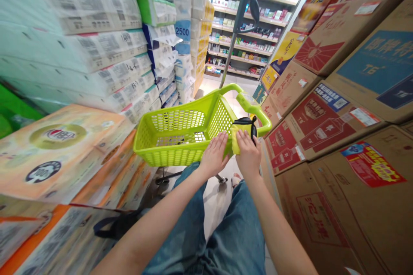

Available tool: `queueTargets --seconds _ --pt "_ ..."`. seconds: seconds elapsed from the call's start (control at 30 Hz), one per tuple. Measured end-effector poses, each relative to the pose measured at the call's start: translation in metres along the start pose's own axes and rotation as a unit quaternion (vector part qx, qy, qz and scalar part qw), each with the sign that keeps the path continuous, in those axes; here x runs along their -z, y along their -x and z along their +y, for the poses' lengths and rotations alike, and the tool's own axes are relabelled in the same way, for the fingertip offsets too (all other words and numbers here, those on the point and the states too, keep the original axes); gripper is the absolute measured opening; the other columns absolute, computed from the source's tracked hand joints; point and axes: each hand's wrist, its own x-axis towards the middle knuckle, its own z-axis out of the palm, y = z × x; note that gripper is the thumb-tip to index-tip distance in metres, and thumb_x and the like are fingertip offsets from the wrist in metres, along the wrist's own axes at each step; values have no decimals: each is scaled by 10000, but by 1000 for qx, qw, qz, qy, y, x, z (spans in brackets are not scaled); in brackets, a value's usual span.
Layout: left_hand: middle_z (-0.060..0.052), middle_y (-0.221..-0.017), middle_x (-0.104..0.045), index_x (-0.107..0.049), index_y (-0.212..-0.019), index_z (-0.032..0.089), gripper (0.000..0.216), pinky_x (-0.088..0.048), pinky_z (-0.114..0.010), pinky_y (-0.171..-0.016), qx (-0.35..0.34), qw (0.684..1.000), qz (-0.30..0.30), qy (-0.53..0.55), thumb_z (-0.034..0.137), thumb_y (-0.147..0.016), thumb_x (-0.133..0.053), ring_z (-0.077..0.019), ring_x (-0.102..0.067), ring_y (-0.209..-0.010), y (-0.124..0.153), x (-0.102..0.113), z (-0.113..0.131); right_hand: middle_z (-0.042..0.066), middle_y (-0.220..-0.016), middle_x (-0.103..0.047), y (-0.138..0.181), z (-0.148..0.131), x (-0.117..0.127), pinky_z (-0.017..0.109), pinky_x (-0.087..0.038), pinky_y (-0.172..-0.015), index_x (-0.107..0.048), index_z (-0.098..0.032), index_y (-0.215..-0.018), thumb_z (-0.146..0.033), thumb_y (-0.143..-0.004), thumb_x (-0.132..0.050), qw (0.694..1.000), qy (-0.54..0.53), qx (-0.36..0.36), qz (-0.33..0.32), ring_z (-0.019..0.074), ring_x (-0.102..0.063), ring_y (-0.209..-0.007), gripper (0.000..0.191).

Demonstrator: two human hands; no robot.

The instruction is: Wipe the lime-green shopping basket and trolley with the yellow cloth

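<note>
Your lime-green shopping cart (177,157) stands right in front of you, its basket stretching to your left and its looped handle (266,125) at the right end. Your left hand (213,152) is laid out flat over the near rim of the cart, close to the handle end, with the fingers straight and together; you have its palm turned down, so whether it touches the rim cannot be told. Your right hand (248,150) has its fingers bent over a small yellow pouch (235,131) with black trim, holding it at the handle end of the cart, just inside the loop of the handle; your grip underneath is hidden. The two hands are near each other but apart.

Your legs in blue jeans (185,234) are on the near side of the cart, and a caster (222,179) shows below its basket. To the left of the cart you have tall stacks of white wrapped packs (106,49), with an orange pack (80,137) nearer to you. Beyond the cart rises a grey pole (230,47), and farther off are shelves (241,45) of small boxes. To the right of the cart, printed cardboard cartons (290,189) are piled high.
</note>
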Motion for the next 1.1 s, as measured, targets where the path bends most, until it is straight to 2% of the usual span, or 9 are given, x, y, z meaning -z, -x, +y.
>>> queueTargets --seconds 0.1,0.2,0.33,0.43,0.5,0.7,0.77,0.9,1.1 --pt "-142 -1620 -228 -159 -1537 84 714 -191 -430 -1239 -1 1000 -4 0 298 -922 -454 -223 -134 -1521 0 1 0 66 -1424 -565 6 -7 -2 409 -307 -1135 -541 -184 -1362 -5 -765 -425 999 -13 38 -7 209 -490 -1356 633" --pt "-131 -1627 -212 -148 -1542 103 705 -195 -429 -1238 0 1000 2 -4 289 -930 -443 -219 -135 -1521 1 -1 -1 52 -1406 -583 3 14 9 414 -300 -1139 -562 -206 -1343 -27 -801 -427 999 -6 45 -8 202 -514 -1334 587" --pt "-114 -1630 -209 -120 -1551 134 696 -204 -442 -1234 -4 1000 8 -4 297 -944 -418 -219 -135 -1521 0 -3 -1 63 -1386 -601 -14 62 29 455 -300 -1141 -585 -212 -1320 -63 -801 -460 999 33 -30 22 227 -526 -1323 554" --pt "-121 -1628 -214 -109 -1552 127 707 -203 -447 -1233 -1 1000 5 -2 305 -942 -420 -223 -142 -1519 0 -3 -1 80 -1381 -605 -24 77 32 479 -301 -1148 -586 -194 -1319 -62 -783 -460 996 53 -69 37 245 -525 -1324 566" --pt "-121 -1628 -212 -111 -1551 119 714 -198 -446 -1235 4 1000 4 -3 299 -936 -427 -224 -144 -1519 0 -3 0 103 -1387 -596 -24 66 25 475 -309 -1154 -578 -161 -1328 -56 -778 -455 996 53 -58 30 256 -514 -1333 574" --pt "-152 -1620 -223 -145 -1541 83 723 -199 -449 -1234 -6 1000 -3 -1 323 -927 -442 -238 -146 -1518 1 -3 -3 127 -1423 -556 -3 -6 -8 429 -350 -1165 -552 -108 -1354 -28 -804 -428 1000 -6 28 -9 243 -489 -1357 570" --pt "-159 -1611 -245 -157 -1538 82 703 -202 -450 -1233 -6 1000 -2 -1 341 -941 -422 -238 -163 -1515 1 -3 -4 118 -1434 -546 2 -13 -10 420 -363 -1164 -542 -120 -1367 -21 -802 -433 998 -22 54 -15 232 -484 -1363 583" --pt "-125 -1617 -247 -151 -1545 114 638 -206 -432 -1233 -4 1000 7 -8 313 -976 -359 -213 -158 -1516 0 -5 -5 71 -1432 -556 -2 21 9 400 -356 -1175 -550 -157 -1363 11 -758 -430 995 -28 92 -38 207 -489 -1360 639" --pt "-111 -1627 -221 -117 -1552 125 632 -197 -420 -1235 -7 1000 14 -16 324 -993 -336 -204 -132 -1521 0 -7 -4 112 -1395 -586 -26 98 37 435 -368 -1163 -582 -142 -1331 -23 -744 -453 999 13 -40 14 236 -518 -1335 612"
